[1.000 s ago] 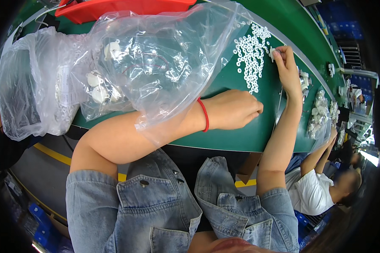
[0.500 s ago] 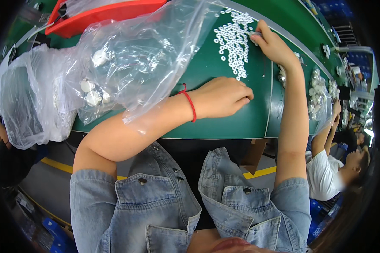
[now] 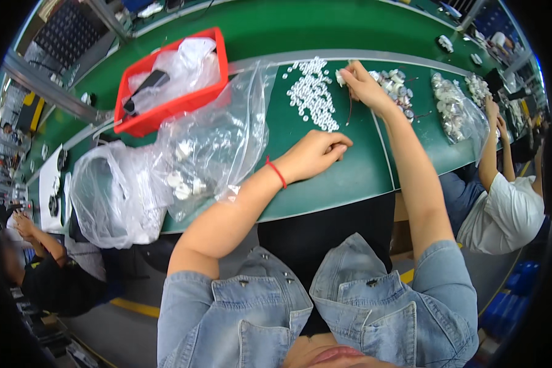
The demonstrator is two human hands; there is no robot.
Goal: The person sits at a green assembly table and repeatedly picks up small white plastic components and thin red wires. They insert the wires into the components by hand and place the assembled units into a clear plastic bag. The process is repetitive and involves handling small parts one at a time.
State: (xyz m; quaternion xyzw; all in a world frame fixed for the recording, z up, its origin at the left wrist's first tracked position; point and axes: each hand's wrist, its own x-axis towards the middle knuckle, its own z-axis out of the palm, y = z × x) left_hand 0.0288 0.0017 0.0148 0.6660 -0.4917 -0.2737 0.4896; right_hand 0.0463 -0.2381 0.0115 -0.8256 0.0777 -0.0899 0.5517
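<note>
My right hand is pinched on a small white part with a thin dark red wire; the wire hangs over the green table. It is just right of a spread of small white rings. My left hand rests on the table below the rings, its fingers curled; whatever they may hold is hidden. Right of my right hand is a heap of round white and grey parts with reddish wires. Beside my left forearm lies a large clear plastic bag with several white pieces inside.
A red bin holding clear plastic and a black object stands at the back left. Another cloudy bag sits at the table's near left edge. Farther right lies a clear bag of white parts. Co-workers sit on both sides, one in white.
The view has shifted, showing more of the red bin and the far table. A white part with a hanging wire now shows in my right fingers. My left hand stays below the rings.
</note>
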